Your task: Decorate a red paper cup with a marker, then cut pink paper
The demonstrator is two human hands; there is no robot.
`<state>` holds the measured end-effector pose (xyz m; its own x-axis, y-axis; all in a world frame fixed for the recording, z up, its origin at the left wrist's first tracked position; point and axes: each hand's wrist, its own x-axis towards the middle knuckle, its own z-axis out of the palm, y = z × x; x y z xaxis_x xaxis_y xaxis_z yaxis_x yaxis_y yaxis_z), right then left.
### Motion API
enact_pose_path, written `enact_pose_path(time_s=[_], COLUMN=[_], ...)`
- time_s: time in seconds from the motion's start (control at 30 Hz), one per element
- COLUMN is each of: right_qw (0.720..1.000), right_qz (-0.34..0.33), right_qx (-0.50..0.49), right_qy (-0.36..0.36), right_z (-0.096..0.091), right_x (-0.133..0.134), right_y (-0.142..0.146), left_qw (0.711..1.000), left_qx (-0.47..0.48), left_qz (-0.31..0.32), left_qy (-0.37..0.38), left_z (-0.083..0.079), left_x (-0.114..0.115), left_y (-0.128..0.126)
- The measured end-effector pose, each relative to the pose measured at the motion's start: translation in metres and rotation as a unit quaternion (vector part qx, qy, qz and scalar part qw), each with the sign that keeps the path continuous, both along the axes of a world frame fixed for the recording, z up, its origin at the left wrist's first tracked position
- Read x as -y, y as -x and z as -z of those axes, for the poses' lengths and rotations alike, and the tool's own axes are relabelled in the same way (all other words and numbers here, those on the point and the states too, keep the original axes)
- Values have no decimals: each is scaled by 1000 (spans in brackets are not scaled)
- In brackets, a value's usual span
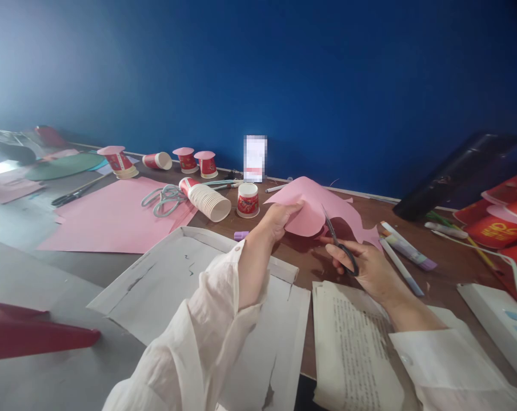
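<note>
My left hand (279, 221) grips a sheet of pink paper (307, 220) by its near left part, thumb on top. The paper is held above the brown table, with a rounded lobe at the front and a curling cut strip on the right. In my right hand (369, 265) is a pair of black-handled scissors (333, 231), its fingers in the handle loops. The blades meet the paper's cut edge near its middle. Just behind my left hand, a red and white paper cup (248, 201) stands upside down. A purple cap (241, 235) lies near my left wrist.
A stack of paper cups (209, 201) lies beside light-blue cord (164, 200) and pink sheets (112, 220). Cups with pink discs (204, 162) stand by the blue wall. In front are a white box lid (155, 285) and a printed booklet (352, 342); a power strip (498, 319) sits right.
</note>
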<state>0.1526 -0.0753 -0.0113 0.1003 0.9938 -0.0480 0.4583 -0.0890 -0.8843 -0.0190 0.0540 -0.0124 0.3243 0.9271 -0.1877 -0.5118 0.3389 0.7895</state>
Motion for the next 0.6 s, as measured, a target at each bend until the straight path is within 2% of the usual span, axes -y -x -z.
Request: enact_pose_path(time_s=[0.6], right_qw=[999], right_qz=[-6], right_qx=[-49], right_qy=[14], right_z=[6], right_x=[-2], right_y=[-2], left_qw=[1000], left_qx=[-16], left_qz=[-2], left_qy=[-19], left_z=[-1], left_x=[0], left_y=[-1])
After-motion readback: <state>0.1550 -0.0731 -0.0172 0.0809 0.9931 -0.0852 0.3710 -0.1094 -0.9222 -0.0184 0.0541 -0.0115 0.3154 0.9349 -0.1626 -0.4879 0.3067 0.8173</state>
